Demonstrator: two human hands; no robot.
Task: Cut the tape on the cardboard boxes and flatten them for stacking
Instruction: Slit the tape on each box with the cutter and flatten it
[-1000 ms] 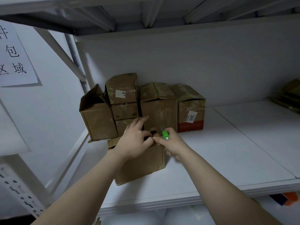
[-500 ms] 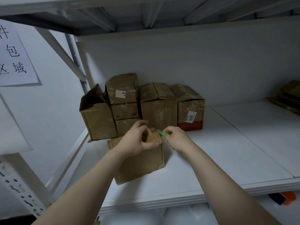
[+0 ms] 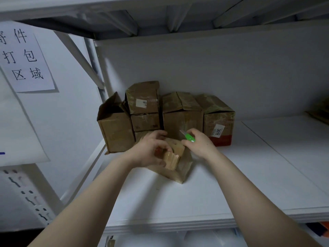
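Note:
A small brown cardboard box (image 3: 179,166) lies on the white shelf (image 3: 231,175), turned with one corner toward me. My left hand (image 3: 151,150) grips its upper left part, fingers curled over a flap. My right hand (image 3: 199,145) holds a green utility knife (image 3: 188,137) just above the box's far right edge, blade pointing up and left. Behind stand several taped cardboard boxes (image 3: 181,114), one stacked on another, and the leftmost box (image 3: 114,125) has a raised flap.
The shelf's back wall (image 3: 213,68) and an upper shelf close the space above. A paper sign (image 3: 25,57) hangs at the left beside the upright post. Flat cardboard (image 3: 320,111) lies at the far right. The shelf's front edge (image 3: 178,223) runs below my forearms.
The front box has been turned, so a corner now faces me and it sits further right. My right hand has lifted the knife off the box's top.

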